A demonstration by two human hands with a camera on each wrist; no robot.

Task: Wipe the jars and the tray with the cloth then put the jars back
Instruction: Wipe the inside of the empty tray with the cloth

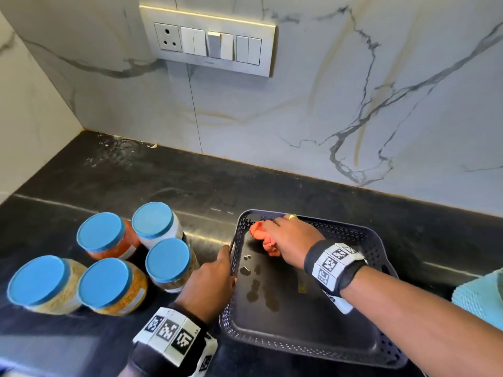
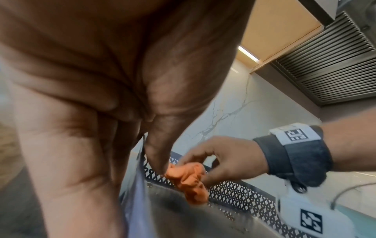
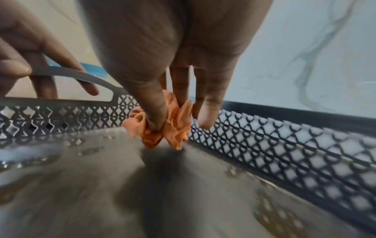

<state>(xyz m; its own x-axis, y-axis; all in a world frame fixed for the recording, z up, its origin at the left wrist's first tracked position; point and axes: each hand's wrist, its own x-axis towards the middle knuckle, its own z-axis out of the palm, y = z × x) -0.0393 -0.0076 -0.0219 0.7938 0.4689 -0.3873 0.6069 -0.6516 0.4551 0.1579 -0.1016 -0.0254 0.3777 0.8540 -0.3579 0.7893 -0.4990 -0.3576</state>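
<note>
Right hand (image 1: 292, 242): inside the dark perforated plastic tray (image 1: 362, 235), at its far left corner. Fingers curled down onto the crumpled orange cloth (image 1: 262, 236), thumb and fingertips bunching it against the tray floor. Cloth pressed close to the lattice wall, as confirmed in the right wrist view (image 3: 160, 128).

Left hand (image 1: 211, 278): at the left side of the tray. Thumb over the rim, fingers passing through the cut-out handle slot (image 3: 61, 80), gripping the handle. Palm fills most of the left wrist view (image 2: 91, 96); thumb tip there seen touching the tray rim, just beside the cloth (image 2: 189, 182).

Tray: flat on the black stone countertop (image 1: 109, 172), right of the jars, holding no jars. Several small wet patches or stains on the tray floor (image 1: 255, 284), between the two hands. Nature of patches: cannot tell.

Five clear jars with blue lids: grouped on the countertop, left of the tray, all upright. Back row: jar with red-orange contents (image 1: 109, 236) and jar with white contents (image 1: 156, 221). Front row: jar with pale grainy contents (image 1: 43, 284), jar with orange-yellow contents (image 1: 111, 287), and jar with brownish contents (image 1: 170, 263) nearest the left hand.

Surroundings: white marble-pattern backsplash (image 1: 299, 104) with a switch and socket panel (image 1: 208, 43); light blue textured item (image 1: 481, 297) at the right edge of the counter.
</note>
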